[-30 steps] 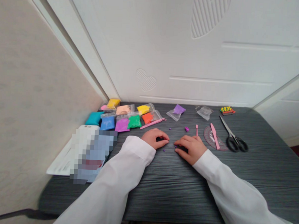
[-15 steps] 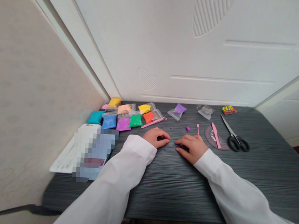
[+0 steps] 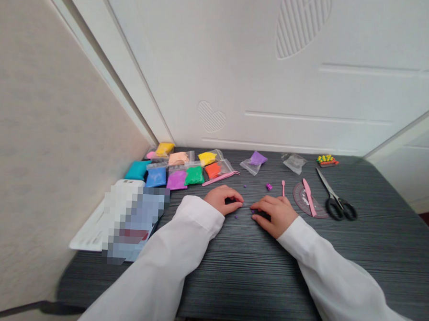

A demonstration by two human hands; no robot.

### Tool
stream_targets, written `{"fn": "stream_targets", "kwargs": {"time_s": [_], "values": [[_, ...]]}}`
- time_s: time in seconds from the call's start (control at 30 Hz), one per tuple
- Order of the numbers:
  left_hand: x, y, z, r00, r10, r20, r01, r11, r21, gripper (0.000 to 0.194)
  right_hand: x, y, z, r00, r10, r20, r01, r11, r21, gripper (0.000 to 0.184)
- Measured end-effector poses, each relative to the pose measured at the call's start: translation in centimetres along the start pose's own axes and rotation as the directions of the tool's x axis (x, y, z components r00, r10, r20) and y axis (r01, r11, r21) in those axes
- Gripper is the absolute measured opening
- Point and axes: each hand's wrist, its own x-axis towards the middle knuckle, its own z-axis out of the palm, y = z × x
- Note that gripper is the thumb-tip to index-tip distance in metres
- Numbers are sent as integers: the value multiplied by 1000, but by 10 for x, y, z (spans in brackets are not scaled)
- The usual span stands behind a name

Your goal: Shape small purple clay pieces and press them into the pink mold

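On the dark ridged table my left hand (image 3: 225,199) rests with thumb and forefinger tips brought together in a pinch; whatever is between them is too small to make out. A purple clay bit (image 3: 236,217) lies just below it. Facing it, my right hand (image 3: 274,212) has thumb and forefinger apart, around another small purple bit (image 3: 253,212) that seems to lie on the table. Farther back are a third purple crumb (image 3: 245,186) and a crumpled magenta-purple lump (image 3: 268,187). A pink clay tool (image 3: 283,188) lies behind my right hand, partly hidden by it.
Bagged coloured clay, including a green pack (image 3: 194,175), lines the back left near pink tweezers (image 3: 220,178). A purple pack (image 3: 258,158) is at the back. Rightward lie a pink knife (image 3: 309,196) on a protractor (image 3: 299,196), and scissors (image 3: 336,205). A white tray (image 3: 88,233) sits left.
Both hands keep almost the same place and pose. The whole scene sits slightly lower in the picture, from a small camera tilt.
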Motion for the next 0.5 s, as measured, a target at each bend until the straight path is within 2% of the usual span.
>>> {"fn": "stream_targets", "kwargs": {"time_s": [0.5], "values": [[-1, -2, 0, 1000, 10, -5, -10, 1000, -16, 15, 0, 0, 1, 1000, 6, 5, -6, 1000, -7, 23]]}}
